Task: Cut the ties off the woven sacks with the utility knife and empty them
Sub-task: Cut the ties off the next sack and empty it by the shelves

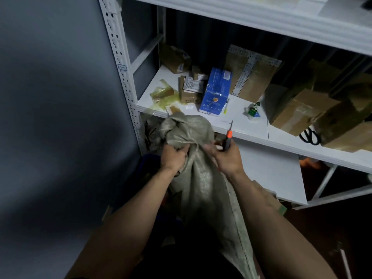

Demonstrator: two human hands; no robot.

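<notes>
Gripping the gathered neck of the woven sack [193, 158], the left hand [173, 156] sits at about 9 o'clock of the bunch, fingers curled tight into the cloth. The sack hangs upright between the forearms, its mouth bunched just below the front edge of the shelf [251, 125]; its body runs down toward 6 o'clock, out of frame.

The neck looks gathered shut. No tie is visible, as folds and fingers cover the spot, so I cannot tell whether it is cut. Nothing is seen spilling out. Judgement: this sack is not yet emptied.

At 3 o'clock of the neck, the right hand [226, 158] is wrapped around the utility knife [229, 137], orange collar up, thin blade pointing toward 12 o'clock and clear of the cloth. Some right fingers reach toward the neck; motion blur hides whether they touch it.

Behind the sack at 10 o'clock, more grey woven cloth [153, 133] lies crumpled under the shelf; whether that is another sack, full or emptied, cannot be told.

On the shelf: a blue box [216, 91] at 12 o'clock, cardboard parcels [298, 111] at 2 o'clock, black scissors [310, 135] farther right.

Remaining, as judged: free the neck, tip out the contents.
</notes>
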